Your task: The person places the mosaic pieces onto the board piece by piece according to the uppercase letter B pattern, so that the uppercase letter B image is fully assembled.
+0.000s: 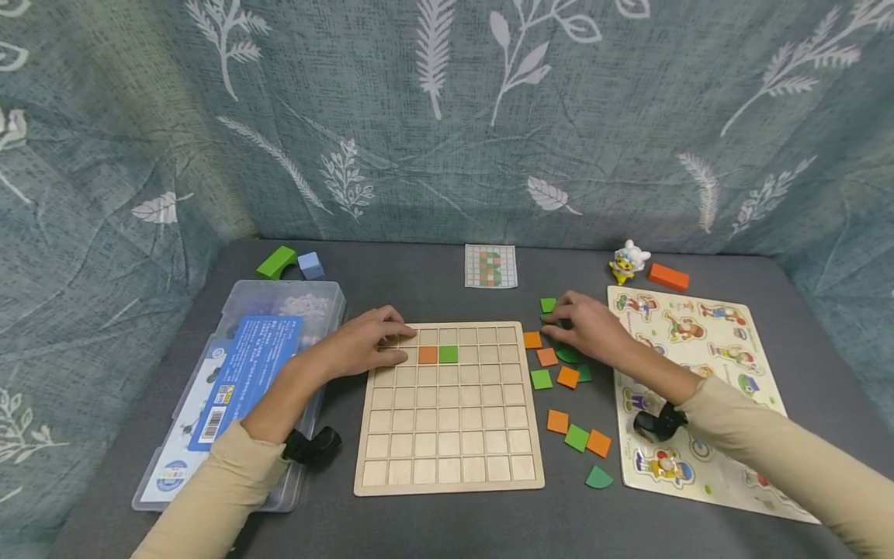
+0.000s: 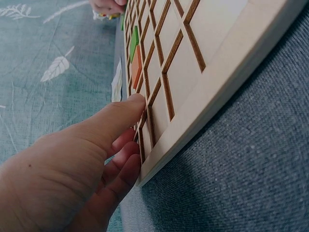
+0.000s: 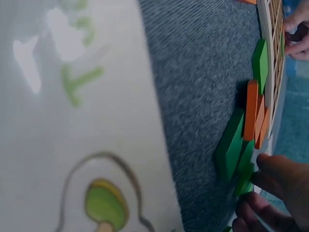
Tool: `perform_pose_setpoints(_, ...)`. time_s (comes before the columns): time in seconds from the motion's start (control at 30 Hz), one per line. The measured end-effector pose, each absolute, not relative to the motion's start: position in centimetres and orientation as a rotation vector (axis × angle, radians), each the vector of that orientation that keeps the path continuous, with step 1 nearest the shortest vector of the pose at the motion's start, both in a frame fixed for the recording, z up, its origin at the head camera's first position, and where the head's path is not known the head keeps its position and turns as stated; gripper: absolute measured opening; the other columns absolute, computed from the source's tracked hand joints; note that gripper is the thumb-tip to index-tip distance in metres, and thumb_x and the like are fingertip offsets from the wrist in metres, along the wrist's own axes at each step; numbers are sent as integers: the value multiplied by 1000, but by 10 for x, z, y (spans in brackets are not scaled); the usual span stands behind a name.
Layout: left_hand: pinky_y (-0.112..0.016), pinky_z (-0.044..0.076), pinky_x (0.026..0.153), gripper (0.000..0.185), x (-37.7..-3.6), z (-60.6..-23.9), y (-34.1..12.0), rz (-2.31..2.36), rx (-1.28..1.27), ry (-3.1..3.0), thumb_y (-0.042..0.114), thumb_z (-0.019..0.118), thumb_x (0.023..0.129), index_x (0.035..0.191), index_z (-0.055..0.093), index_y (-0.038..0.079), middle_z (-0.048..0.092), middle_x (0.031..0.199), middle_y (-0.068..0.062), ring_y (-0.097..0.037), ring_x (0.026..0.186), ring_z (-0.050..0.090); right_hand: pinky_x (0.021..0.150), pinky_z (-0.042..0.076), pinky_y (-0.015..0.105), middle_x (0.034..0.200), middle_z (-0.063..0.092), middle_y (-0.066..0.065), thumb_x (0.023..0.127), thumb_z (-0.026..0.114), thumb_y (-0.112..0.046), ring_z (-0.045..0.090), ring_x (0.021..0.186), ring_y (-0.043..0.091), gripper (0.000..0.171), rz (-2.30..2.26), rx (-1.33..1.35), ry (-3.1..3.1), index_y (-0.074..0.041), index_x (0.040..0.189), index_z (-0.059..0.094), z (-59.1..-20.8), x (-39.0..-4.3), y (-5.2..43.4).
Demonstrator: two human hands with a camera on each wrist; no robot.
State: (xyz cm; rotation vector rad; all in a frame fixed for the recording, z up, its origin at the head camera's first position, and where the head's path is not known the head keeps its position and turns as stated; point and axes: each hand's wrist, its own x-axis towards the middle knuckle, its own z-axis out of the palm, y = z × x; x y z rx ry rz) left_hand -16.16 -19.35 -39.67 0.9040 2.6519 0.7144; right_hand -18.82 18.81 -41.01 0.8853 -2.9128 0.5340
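Observation:
A wooden grid board (image 1: 450, 491) lies in the middle, with an orange square (image 1: 427, 355) and a green square (image 1: 448, 354) side by side in its second row. My left hand (image 1: 363, 341) rests on the board's far left corner, thumb and fingertips touching the cells there. To the board's right, my right hand (image 1: 590, 326) reaches down over several dark green pieces (image 3: 229, 145), partly covering them. Its thumb and fingers are parted, with fingertips right at a green piece (image 3: 245, 181). Near them lie loose orange squares (image 1: 569, 377) and light green squares (image 1: 541, 380).
A small printed pattern card (image 1: 491, 266) lies behind the board. On the left stands a clear plastic case (image 1: 286, 295) with a blue label; a green arch (image 1: 277, 262) and blue block (image 1: 310, 265) sit behind it. Right are a picture puzzle board (image 1: 705, 373), a figurine (image 1: 627, 262) and a red-orange block (image 1: 668, 277).

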Motion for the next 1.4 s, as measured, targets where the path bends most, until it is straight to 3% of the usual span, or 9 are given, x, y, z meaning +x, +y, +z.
perform_pose_setpoints(0.23,-37,49,82,38,-162,-398,-194,715,915,2652,22,66,93,128,64,7,57,112,-9,-19,94,57,61,49,36,91,67,12,83,77,-19,61,76,22,11,512,747,-2979,-7,86,77,-403,-183,185)
perform_pose_setpoints(0.6,-37,48,82,39,-162,-397,-194,705,916,2656,22,66,93,129,63,7,57,113,-9,-19,94,56,55,42,30,77,63,10,81,77,-13,53,66,18,10,566,683,-2963,-4,79,75,-403,-185,177)
perform_pose_setpoints(1.13,-36,49,82,38,-161,-397,-193,713,926,2666,21,68,92,127,65,7,58,112,-9,-18,94,56,65,50,40,90,67,16,81,74,-5,59,75,23,5,590,705,-2947,-1,82,71,-407,-183,179)
perform_pose_setpoints(1.4,-36,49,83,39,-160,-396,-193,705,912,2659,21,67,92,128,64,6,57,113,-9,-18,95,57,67,51,42,88,65,14,80,72,-5,60,75,24,5,627,740,-2920,-1,82,71,-410,-184,177)
